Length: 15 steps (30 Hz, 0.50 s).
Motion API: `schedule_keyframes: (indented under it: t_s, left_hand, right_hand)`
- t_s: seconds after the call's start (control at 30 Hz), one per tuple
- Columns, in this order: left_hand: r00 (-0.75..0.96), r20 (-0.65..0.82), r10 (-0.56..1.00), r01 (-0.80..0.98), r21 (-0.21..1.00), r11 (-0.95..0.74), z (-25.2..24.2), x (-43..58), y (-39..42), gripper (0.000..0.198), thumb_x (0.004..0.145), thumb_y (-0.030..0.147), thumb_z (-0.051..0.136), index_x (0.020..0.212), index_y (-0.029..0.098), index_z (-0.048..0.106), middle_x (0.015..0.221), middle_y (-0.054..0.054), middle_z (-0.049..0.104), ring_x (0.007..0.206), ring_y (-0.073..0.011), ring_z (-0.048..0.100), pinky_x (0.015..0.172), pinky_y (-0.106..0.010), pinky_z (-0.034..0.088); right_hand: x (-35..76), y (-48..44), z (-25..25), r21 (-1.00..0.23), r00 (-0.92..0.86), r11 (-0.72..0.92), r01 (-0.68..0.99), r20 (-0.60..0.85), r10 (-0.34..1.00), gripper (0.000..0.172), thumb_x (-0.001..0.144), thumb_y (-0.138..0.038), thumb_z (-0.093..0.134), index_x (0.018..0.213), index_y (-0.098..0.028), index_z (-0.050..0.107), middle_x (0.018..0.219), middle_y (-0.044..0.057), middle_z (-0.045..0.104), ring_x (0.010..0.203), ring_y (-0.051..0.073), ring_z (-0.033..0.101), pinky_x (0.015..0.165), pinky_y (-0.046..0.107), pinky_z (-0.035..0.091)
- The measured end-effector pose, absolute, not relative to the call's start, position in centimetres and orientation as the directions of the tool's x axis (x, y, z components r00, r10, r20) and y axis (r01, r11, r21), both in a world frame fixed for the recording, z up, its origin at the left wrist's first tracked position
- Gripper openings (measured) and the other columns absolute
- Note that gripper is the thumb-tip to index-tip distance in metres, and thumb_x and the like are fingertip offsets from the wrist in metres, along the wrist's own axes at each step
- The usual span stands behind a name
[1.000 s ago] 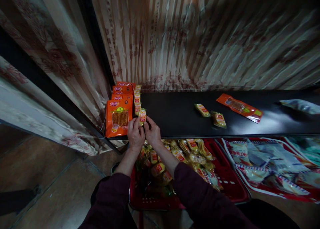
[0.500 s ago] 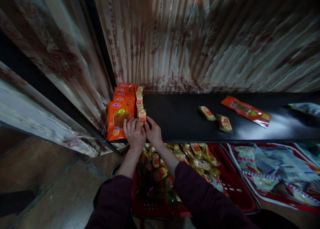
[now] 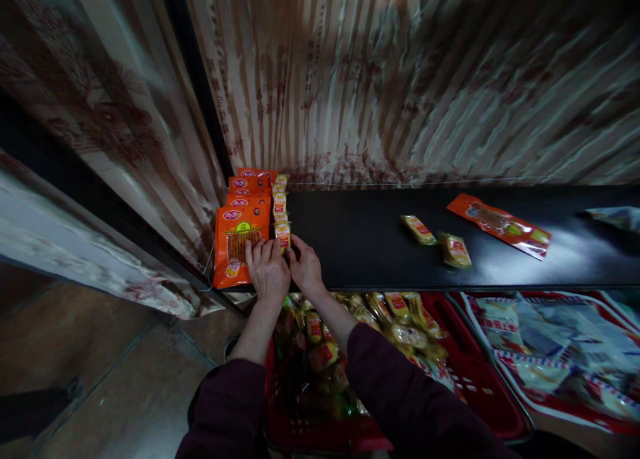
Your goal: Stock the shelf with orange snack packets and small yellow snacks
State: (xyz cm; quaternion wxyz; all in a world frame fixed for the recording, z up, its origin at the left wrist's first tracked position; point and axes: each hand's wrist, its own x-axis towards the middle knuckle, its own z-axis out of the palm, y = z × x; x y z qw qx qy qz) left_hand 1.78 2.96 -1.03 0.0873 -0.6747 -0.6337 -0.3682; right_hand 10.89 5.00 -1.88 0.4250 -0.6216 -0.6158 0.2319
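Observation:
At the left end of the black shelf (image 3: 350,245), both my hands are around a small yellow-wrapped snack pack (image 3: 283,234) at the front of a row of similar packs (image 3: 280,204). My left hand (image 3: 269,270) has its fingers curled over the pack's lower left side, beside the orange snack bags (image 3: 240,229). From the right, my right hand (image 3: 305,267) pinches the pack's lower edge. The orange bags stand one behind another along the shelf's left post.
Two loose yellow packs (image 3: 455,250) and an orange pouch (image 3: 500,224) lie farther right on the shelf. Below, a red basket (image 3: 480,379) holds many yellow packs. Another basket with white bags (image 3: 545,332) sits beside it. A patterned curtain (image 3: 380,79) hangs behind.
The front yellow pack has shifted slightly left and stands straighter in the row. Both hands stay on it with little movement. The view has tilted slightly.

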Motion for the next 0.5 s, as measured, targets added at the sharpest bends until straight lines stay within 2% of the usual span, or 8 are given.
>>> schedule_keyframes:
  t_s: [0.27,0.5]
  left_hand:
    - [-0.081,0.561,0.824,0.929,0.342,-0.142,-0.95,1.96,3.09,0.033,0.084,0.017,0.046,0.109,0.013,0.067,0.107,-0.011,0.069,0.114,-0.0273,0.054,0.112,-0.051,0.025]
    - [-0.090,0.563,0.821,0.928,0.346,-0.136,-1.34,1.93,3.30,0.033,0.084,0.017,0.048,0.110,0.014,0.067,0.111,-0.011,0.068,0.118,-0.0281,0.052,0.112,-0.051,0.025]
  right_hand:
    - [11.06,5.31,-1.90,-0.759,0.094,0.136,0.636,0.252,0.963,0.038,0.083,-0.019,0.052,0.119,-0.011,0.060,0.114,0.014,0.066,0.103,0.024,0.059,0.094,0.037,0.045]
    - [11.23,5.65,-2.33,-0.723,0.072,0.160,0.672,0.278,0.958,0.035,0.083,-0.020,0.053,0.117,-0.014,0.061,0.116,0.013,0.065,0.106,0.024,0.057,0.096,0.039,0.044]
